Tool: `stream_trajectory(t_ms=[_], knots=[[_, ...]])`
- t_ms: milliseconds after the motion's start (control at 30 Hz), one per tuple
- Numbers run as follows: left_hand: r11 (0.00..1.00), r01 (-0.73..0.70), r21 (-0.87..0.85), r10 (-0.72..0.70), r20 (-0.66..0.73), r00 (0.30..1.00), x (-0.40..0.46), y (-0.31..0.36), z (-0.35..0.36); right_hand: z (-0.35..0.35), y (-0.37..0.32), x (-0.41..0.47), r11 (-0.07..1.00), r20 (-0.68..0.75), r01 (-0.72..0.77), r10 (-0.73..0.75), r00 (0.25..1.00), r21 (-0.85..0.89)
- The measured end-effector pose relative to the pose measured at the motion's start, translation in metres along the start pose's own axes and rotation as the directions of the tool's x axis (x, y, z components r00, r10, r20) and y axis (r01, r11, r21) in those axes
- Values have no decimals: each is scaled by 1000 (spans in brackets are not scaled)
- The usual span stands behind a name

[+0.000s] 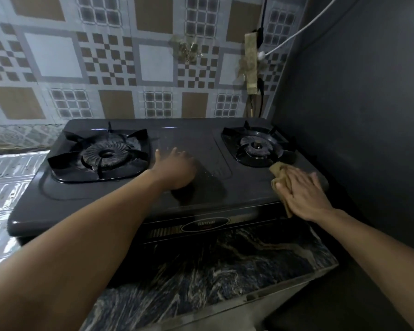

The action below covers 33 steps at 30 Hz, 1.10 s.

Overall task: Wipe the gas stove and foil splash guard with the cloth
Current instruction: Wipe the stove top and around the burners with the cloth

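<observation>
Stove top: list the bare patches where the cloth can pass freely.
Free on the gas stove: the front strip below the left burner, and the back edge between both burners. Crowded: the centre panel under the left hand, and the front right corner, where the right hand presses the cloth beside the right burner.

right hand (304, 192) flat on cloth (280, 174) | left hand (177, 168) on gas stove (120, 199)

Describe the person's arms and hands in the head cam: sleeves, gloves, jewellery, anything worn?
Both forearms are bare as far as the frame shows, with no sleeve edge in view. The left hand and right hand wear no gloves. No watch, bracelet or ring shows on the visible wrists or fingers. No markings or bandages visible either.
</observation>
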<state>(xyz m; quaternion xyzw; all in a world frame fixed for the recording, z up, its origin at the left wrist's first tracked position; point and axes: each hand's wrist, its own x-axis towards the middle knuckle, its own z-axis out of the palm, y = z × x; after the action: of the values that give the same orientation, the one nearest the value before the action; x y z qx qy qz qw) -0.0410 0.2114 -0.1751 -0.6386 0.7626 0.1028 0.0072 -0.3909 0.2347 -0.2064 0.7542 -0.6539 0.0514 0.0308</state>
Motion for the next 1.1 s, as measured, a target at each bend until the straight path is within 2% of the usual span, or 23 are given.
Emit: stream_trajectory(t_ms=[100,200,300,400,567,733,833,967,1033,1100], knots=[[998,17,-52,-18,-10,1000,-5,-6,-5,9,-38,-10,967,-7,256,-256,967,2],[999,32,-39,-33,-22,999,-11,-14,-8,9,-75,-9,913,-1,407,-407,913,-20],[999,9,-53,-18,-163,986,-24,-24,-15,4,-104,-3,854,21,520,-519,854,-13],[991,-23,-131,-23,-343,939,-47,-41,-24,-1,-138,-1,802,48,598,-597,800,12],[971,90,-221,-187,-469,863,-83,-90,-30,-5,-198,3,715,95,695,-699,709,76],[900,245,-360,-414,-535,736,-137,-138,-30,-8,-260,2,606,116,787,-795,595,115],[782,371,-501,-608,-479,634,-168,-162,-23,-6,-301,1,531,110,839,-847,520,123],[484,459,-745,-848,-270,456,-202,-180,-5,0,-354,-2,456,57,881,-890,453,129],[335,411,-848,-887,-136,442,-216,-188,3,1,-382,-2,431,61,892,-903,426,136],[117,274,-954,-870,34,491,-230,-185,5,1,-407,-2,416,75,896,-909,409,156]])
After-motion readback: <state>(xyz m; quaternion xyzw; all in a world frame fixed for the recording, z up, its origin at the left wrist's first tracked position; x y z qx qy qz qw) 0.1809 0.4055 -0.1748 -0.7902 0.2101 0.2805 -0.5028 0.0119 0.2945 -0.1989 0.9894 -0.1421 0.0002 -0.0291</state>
